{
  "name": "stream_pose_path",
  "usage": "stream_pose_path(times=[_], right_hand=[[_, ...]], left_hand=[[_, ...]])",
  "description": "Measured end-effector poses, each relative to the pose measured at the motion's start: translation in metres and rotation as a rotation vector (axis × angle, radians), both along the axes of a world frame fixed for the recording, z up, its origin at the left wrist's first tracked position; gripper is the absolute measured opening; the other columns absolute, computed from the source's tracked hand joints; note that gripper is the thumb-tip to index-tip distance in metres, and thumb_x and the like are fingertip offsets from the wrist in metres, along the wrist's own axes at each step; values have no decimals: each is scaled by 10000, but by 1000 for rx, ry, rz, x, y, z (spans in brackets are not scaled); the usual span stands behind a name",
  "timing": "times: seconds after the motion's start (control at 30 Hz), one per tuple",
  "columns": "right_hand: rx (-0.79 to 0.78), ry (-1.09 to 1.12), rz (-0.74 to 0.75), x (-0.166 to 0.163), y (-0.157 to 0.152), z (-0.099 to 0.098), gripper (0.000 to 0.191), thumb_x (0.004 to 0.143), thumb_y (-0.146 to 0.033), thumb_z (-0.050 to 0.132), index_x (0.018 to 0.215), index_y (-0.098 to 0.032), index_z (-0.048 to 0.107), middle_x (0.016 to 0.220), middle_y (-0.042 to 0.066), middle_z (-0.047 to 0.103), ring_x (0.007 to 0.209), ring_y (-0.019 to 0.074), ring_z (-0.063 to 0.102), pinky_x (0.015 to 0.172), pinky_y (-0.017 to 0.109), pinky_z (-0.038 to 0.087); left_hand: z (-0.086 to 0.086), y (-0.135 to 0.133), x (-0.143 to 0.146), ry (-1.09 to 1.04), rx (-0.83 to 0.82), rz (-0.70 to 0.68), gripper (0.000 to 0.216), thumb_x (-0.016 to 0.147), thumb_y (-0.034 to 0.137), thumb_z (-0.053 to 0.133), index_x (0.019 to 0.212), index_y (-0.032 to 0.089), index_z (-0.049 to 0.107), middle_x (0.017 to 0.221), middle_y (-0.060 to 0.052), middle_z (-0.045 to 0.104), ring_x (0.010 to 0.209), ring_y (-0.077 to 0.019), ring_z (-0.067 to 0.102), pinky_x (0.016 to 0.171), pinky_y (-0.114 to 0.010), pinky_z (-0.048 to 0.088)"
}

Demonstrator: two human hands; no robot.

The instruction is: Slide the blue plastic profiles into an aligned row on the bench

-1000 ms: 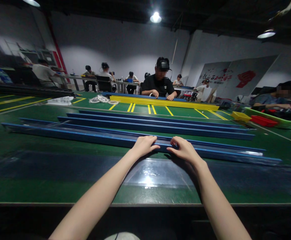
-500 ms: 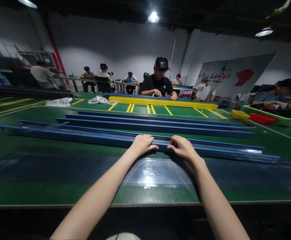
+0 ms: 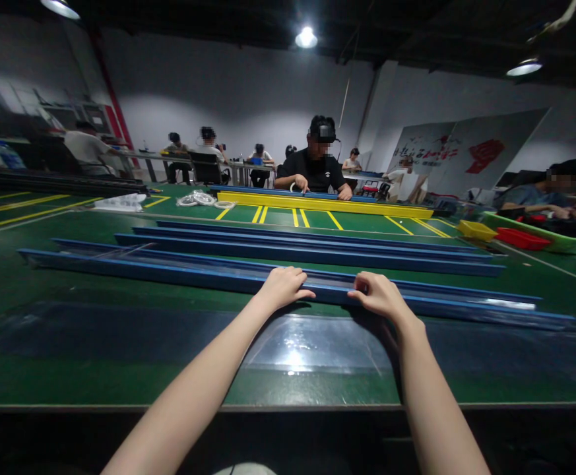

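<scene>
Both hands on the nearest blue channel (image 3: 169,272), the long rail lying across the green table (image 3: 70,382) parallel to its near edge, roughly mid-length where I'm holding.

Left hand (image 3: 282,287): palm down on the near wall of the channel, fingers curled over the top lip, thumb pointing right along the rail. Closed on it lightly, not a hard grip.

Right hand (image 3: 381,297): just right of the left, small gap between them, fingertips pinching the near lip. Can't tell if there's a film edge or just the lip under the fingertips.

Clear plastic sheet (image 3: 312,343) lies flat between the channel and the near table edge, under my wrists, glare on it.

Two more blue channels (image 3: 317,249) lie further back, parallel to mine. Beyond those a yellow channel (image 3: 327,203) near the far edge, with another person (image 3: 317,168) working on it.

My read on doing this well:
- keep the left hand as the anchor, pressing the rail down so it doesn't skate
- work the right hand along in short moves, fingertips staying on the lip
- keep the rail parallel to the near edge; it's long, so a small twist here swings the ends
- don't drag wrists on the sheet
</scene>
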State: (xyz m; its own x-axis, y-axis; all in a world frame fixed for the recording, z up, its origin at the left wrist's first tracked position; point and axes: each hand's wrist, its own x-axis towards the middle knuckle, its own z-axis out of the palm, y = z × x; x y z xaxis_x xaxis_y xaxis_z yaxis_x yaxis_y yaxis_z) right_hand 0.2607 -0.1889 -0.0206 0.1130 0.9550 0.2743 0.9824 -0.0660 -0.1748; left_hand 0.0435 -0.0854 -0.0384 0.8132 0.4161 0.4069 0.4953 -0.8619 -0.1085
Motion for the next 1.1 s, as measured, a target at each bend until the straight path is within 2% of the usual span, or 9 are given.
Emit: stream_pose_path(times=[0.27,0.43,0.57,0.67,1.1], right_hand=[[-37,-32,3,6,-2,-3,220,718,-414,465,669,-203,502,717,15,588,644,140,487,522,226,259],[7,-52,21,0,-1,-5,303,714,-501,449,652,-205,475,697,18,577,636,145,480,524,232,263],[80,-26,101,-7,4,-7,284,705,-487,470,672,-206,476,707,16,563,668,144,478,556,229,293],[76,5,147,-9,8,-9,242,716,-436,467,669,-200,484,703,15,560,648,132,468,553,225,296],[29,31,43,-1,3,-2,228,677,-417,510,646,-197,560,679,12,595,595,120,474,509,222,270]], left_hand=[[-1,0,2,25,-9,9,400,787,531,422,800,158,568,847,-50,600,812,-177,549,635,-247,367],[-3,1,3,28,-13,8,407,797,524,408,796,156,580,850,-51,600,815,-181,553,633,-254,367],[-3,1,2,12,-27,3,406,798,521,410,795,155,584,844,-59,596,815,-183,553,643,-259,367],[-3,1,2,6,-34,-1,401,795,520,418,792,156,586,836,-59,594,808,-182,552,647,-261,368],[-1,-2,2,3,-13,-36,375,792,516,429,821,165,556,856,-58,591,824,-181,536,659,-264,355]])
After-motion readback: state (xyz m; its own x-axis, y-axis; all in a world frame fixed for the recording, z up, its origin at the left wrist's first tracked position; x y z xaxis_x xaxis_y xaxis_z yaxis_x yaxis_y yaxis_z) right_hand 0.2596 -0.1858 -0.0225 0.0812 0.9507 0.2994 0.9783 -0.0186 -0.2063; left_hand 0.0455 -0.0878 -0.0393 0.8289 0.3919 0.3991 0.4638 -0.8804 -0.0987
